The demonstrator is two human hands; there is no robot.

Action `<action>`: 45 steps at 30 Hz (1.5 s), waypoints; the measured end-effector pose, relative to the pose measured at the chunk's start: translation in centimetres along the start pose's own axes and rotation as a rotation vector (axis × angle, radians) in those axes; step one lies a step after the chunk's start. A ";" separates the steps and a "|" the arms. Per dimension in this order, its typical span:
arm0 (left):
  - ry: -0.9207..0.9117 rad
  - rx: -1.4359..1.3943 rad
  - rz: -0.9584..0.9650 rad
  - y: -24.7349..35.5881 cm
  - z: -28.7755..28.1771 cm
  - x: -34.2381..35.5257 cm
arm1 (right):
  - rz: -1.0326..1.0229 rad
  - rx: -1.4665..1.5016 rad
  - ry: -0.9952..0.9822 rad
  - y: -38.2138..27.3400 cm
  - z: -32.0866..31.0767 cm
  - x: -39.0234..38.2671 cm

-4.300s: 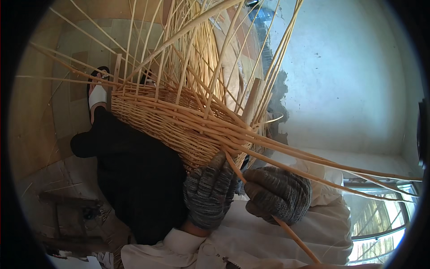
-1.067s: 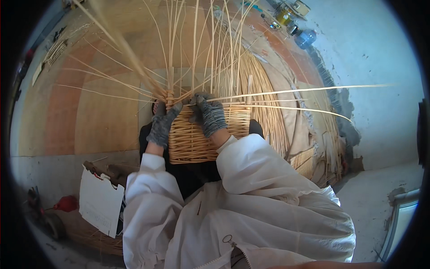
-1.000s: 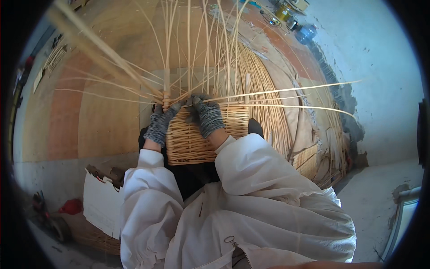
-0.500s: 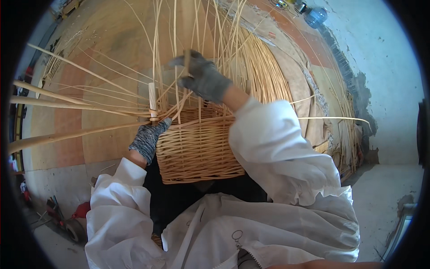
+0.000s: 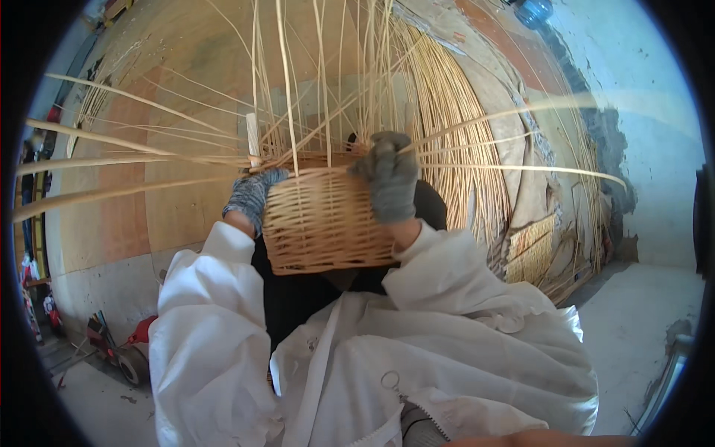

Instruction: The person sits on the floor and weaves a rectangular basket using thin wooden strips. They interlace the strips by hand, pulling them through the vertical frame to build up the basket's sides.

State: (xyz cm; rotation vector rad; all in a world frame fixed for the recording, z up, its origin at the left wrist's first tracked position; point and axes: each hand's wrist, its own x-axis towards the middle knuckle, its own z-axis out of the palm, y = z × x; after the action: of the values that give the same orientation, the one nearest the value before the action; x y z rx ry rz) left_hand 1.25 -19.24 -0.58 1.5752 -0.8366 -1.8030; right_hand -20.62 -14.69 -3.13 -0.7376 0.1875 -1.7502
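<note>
Where the picture begins at its left edge, a red wheeled tool (image 5: 123, 350) lies on the floor low down, and above it long pale willow rods (image 5: 112, 160) run almost level toward the middle. They meet the left hand (image 5: 252, 197), gloved in grey-blue knit, which is pressed against the left side of the half-woven basket (image 5: 324, 223) just under its rim; its fingers curl toward the weave where the level rods enter, but whether they pinch a rod cannot be told. The basket sits between the two hands, on the lap over dark trousers (image 5: 298, 298), its woven wall facing the camera and its open top tilted away. From the rim a fan of unwoven upright stakes (image 5: 320, 82) rises to the top of the picture. The right hand (image 5: 387, 179), in a grey glove, lies over the upper right corner of the basket, fingers bent down across the rim and closed on it, with thin rods passing beside the knuckles and out to the right. White sleeves (image 5: 447, 276) lead back from both hands. Farther right, bundles of willow (image 5: 454, 127) lean against the wall (image 5: 640, 149).
</note>
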 end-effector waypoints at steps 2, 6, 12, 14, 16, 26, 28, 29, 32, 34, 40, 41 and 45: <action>0.056 0.064 0.066 0.2 0.2 -2.0 | -0.035 -0.451 0.438 -1.3 4.5 -0.8; 0.312 0.385 0.917 -1.2 0.6 -6.9 | 0.021 -0.425 0.547 -3.1 4.0 -0.7; 1.260 0.736 1.566 -2.0 0.6 -20.2 | 0.030 -0.312 0.498 -2.6 4.5 -3.8; 0.652 0.396 1.456 -3.5 -1.7 -21.3 | -0.035 -0.293 0.458 -2.2 4.0 -3.8; 0.428 0.666 1.157 -1.0 3.3 -20.1 | 0.036 -0.161 0.526 -2.1 2.3 -3.4; -0.018 1.219 0.780 0.4 1.9 1.1 | 0.358 -1.582 0.312 -2.3 8.7 0.5; 0.071 0.394 0.195 1.0 4.9 -3.7 | 0.304 -2.257 -0.027 -2.2 8.6 0.3; 0.083 0.538 0.252 2.3 4.8 -5.2 | 0.231 -2.216 -0.039 -2.2 7.7 0.6; 0.028 0.747 0.229 2.9 6.1 -3.7 | 0.482 -1.358 0.457 -3.1 5.8 1.5; 0.051 0.996 0.283 2.5 2.9 2.1 | 0.623 -1.290 0.421 -2.9 7.2 1.1; 0.058 1.171 -0.019 5.0 7.6 -1.9 | 0.483 -1.712 0.213 -2.7 6.2 1.1; 0.058 1.103 -0.009 4.8 7.5 -1.5 | 0.443 -1.516 0.341 -2.4 5.2 0.7; 0.106 1.243 0.582 4.6 4.7 -0.9 | 0.362 -0.340 0.388 -0.6 -0.8 -1.5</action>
State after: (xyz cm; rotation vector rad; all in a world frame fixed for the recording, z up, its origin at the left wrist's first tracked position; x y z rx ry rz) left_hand -3.17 -21.05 4.03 1.7199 -2.3134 -0.6978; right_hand -21.31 -13.31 -4.06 -0.5515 0.8470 -1.5101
